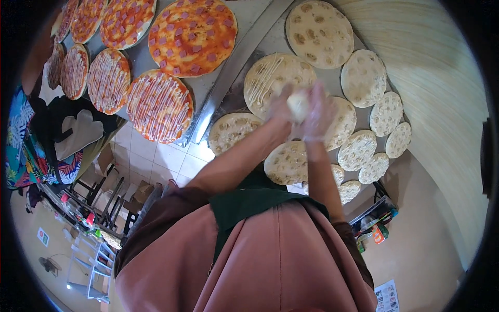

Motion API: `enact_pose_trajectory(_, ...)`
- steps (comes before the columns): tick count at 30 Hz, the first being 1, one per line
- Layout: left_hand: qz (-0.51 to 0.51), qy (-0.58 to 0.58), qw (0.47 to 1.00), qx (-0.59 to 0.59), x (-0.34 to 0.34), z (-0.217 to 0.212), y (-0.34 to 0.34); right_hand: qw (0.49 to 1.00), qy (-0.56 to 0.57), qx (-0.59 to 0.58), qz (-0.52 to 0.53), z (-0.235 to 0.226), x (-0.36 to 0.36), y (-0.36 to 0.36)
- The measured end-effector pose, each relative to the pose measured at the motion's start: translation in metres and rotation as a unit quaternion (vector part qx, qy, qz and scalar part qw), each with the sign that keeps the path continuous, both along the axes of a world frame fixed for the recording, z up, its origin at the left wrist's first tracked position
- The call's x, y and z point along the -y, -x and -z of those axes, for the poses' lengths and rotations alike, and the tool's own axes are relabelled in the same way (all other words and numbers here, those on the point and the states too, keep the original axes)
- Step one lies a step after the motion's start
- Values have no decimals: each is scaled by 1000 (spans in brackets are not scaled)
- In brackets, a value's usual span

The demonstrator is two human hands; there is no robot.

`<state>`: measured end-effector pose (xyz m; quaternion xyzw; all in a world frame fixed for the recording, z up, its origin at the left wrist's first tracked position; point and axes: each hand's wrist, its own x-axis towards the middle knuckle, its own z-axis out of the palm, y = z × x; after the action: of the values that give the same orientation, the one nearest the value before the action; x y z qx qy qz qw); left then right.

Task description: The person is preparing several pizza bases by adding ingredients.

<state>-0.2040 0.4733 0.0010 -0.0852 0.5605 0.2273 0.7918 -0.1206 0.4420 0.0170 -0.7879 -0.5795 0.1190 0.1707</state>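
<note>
Both my hands are wrapped round a piping bag (298, 106) of white sauce, blurred by motion. My left hand (279, 108) grips it on one side; my right hand (320, 115), in a clear plastic glove, closes on the other. Below them lies a round pizza crust (266, 78) with thin white sauce lines across its left part. Partly behind my right hand is another plain crust (340, 124). A bare crust (234, 132) sits by my left forearm, and one more (287, 162) lies between my forearms. The bag's tip is hidden.
Several plain crusts, such as a large one (319, 34), cover the right tray. Across a metal edge (234, 67) on the left stand pizzas with red sauce and pink cubes (192, 36), some striped white (159, 106). Another person in a patterned garment (21, 140) is at far left.
</note>
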Motion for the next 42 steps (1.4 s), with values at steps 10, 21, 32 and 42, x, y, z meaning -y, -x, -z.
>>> enact_pose_trajectory(10,-154,72,983,72,57,-3,26,999,33,-9,-29,-10,49,31)
enact_pose_trajectory(21,-1,-30,999,11,10,-13,-3,990,-52,-123,45,-2,5,4)
enact_pose_trajectory(32,13,-21,999,46,-29,11,-50,979,-90,-162,90,-17,-46,-23)
enact_pose_trajectory(42,-132,51,985,103,79,36,-6,995,95,4,3,-16,46,8)
